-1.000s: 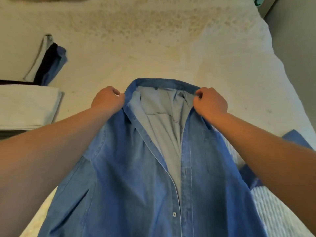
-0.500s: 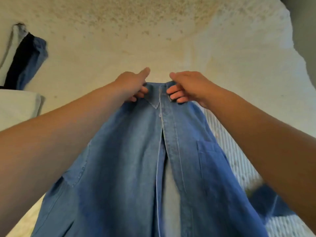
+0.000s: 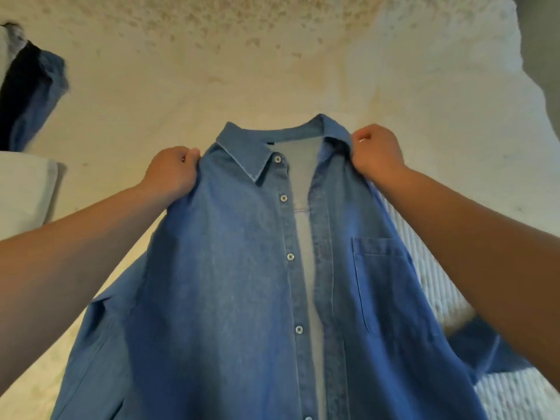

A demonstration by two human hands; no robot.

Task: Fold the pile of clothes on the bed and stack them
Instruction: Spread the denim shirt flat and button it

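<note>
Denim shirt (image 3: pixel 242 283), mid blue, fills the centre and lower part of the frame, held up by its shoulders over the bed (image 3: pixel 272 71). Bed cover is cream with faint mottled specks; a broad bare stretch of it lies above the collar (image 3: pixel 242 153) across the upper middle of the frame. The bed's right edge curves down the upper right, with a dark grey surface beyond it. At lower right a white ribbed fabric (image 3: pixel 424 268) lies on the bed beside the shirt, partly under a blue sleeve (image 3: pixel 485 350).

Far left: a white folded item (image 3: pixel 24 189) at mid-left edge; above it, at upper left, a dark navy and blue stack of cloth (image 3: pixel 30 92), well apart from the shirt. No containers in view.

Left hand (image 3: pixel 172 174) is clenched around the shirt's shoulder seam just left of the collar. Right hand (image 3: pixel 375 153) is clenched on the opposite shoulder, touching the right collar tip; thumb on top.

Shirt faces the camera, front open down the middle, paler inside showing in the gap. White buttons (image 3: pixel 283 197) run down the placket on the frame's left side of the opening. Chest pocket (image 3: pixel 385 283) sits at frame right. Collar is spread flat, points outward. Fabric hangs with soft vertical folds; lower hem is out of frame.
</note>
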